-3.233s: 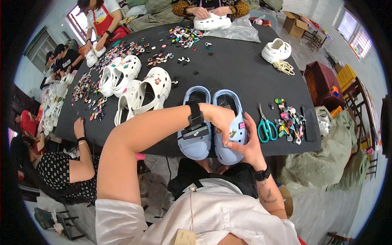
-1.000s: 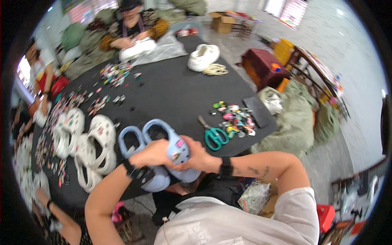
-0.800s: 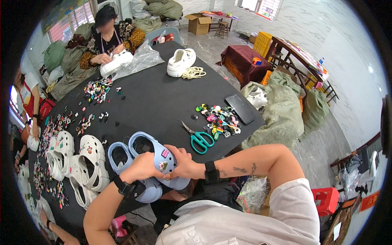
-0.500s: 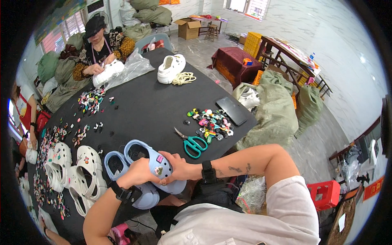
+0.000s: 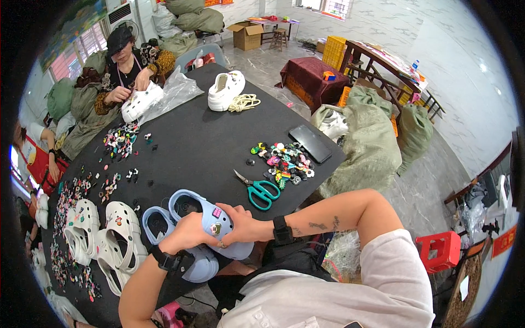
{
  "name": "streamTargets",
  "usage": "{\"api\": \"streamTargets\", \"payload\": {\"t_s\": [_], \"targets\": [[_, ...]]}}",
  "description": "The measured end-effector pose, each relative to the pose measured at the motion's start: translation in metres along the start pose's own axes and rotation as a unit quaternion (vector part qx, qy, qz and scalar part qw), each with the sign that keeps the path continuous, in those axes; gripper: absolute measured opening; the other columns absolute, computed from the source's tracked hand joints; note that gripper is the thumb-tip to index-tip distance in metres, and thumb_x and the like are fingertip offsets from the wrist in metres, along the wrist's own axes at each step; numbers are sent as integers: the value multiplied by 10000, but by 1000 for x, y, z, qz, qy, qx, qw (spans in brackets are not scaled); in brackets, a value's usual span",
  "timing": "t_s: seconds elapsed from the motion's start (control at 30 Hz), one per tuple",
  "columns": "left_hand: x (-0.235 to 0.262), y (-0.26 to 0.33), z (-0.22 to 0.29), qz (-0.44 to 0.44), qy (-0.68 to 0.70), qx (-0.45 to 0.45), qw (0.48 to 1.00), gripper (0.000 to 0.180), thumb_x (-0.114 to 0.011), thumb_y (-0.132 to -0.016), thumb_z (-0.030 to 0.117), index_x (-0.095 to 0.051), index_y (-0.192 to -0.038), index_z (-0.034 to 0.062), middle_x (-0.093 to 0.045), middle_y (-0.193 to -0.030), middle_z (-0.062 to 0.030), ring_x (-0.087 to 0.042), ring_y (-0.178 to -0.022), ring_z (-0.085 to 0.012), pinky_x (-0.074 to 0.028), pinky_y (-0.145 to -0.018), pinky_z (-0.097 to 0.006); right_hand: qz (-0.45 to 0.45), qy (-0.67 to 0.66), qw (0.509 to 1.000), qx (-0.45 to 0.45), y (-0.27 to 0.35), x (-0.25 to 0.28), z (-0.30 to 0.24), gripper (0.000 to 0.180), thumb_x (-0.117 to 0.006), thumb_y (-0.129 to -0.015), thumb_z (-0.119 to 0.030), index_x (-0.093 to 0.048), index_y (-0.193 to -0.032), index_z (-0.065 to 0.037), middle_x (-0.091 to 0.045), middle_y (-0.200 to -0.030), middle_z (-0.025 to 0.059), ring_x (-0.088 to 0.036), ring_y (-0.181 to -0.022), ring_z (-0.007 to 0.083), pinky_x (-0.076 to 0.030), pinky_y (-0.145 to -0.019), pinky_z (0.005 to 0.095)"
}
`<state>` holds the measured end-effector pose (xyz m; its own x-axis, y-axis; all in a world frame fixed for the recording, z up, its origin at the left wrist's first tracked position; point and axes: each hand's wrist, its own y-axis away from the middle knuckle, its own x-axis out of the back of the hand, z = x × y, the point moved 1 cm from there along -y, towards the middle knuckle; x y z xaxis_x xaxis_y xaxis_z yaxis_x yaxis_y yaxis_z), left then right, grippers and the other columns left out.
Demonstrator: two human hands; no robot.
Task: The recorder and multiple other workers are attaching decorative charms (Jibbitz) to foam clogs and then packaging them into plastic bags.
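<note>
A light blue clog (image 5: 240,250) is gripped by both my hands at the table's near edge. My left hand (image 5: 191,234) wraps the near side, its thumb pressed on the upper. From the right, my right hand (image 5: 249,225) closes round the toe part, and the two thumbs almost meet. Between them, a pink charm (image 5: 217,212) and a white-and-green charm (image 5: 215,228) sit on the upper. Beneath and to the left lies a second light blue clog (image 5: 200,268), partly covered by my left hand and wrist. Both wrists wear black bands.
Teal-handled scissors (image 5: 263,194) lie beyond my right hand, near a charm pile (image 5: 284,163) and a black phone (image 5: 310,144). White clogs (image 5: 127,232) stand at left among scattered charms. Across the black table (image 5: 191,147), a co-worker handles a white clog (image 5: 143,101). Sacks (image 5: 363,158) stand at right.
My hands keep their hold on the blue clog, with little visible movement. The whole view has shifted slightly. Across the table, the co-worker's hands have lifted a little off the white clog's upper.
</note>
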<state>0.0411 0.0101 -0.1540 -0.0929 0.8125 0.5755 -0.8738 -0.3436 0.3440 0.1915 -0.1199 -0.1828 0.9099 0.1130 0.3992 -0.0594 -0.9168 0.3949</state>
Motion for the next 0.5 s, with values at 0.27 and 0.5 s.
{"api": "streamTargets", "payload": {"t_s": [0.27, 0.5], "targets": [[0, 4, 7, 14, -28, 18, 999, 528, -878, -530, 310, -717, -964, 57, -726, -898, -103, -690, -829, -255, -515, -768, -334, 39, 5, 999, -3, -1, -8, 1, 1133, -840, -581, -366, -223, -1526, -258, -381, -1316, 253, -366, -1230, 436, -350, -1051, 525], [-3, -2, 7, -8, -36, 34, 999, 474, -871, -547, 158, -690, -967, 35, -721, -911, -59, -670, -826, -170, -512, -784, -299, 57, 0, 998, 1, -2, -7, 5, 1128, -846, -579, -327, -229, -1521, -262, -387, -1307, 245, -371, -1222, 433, -349, -1050, 530]]}}
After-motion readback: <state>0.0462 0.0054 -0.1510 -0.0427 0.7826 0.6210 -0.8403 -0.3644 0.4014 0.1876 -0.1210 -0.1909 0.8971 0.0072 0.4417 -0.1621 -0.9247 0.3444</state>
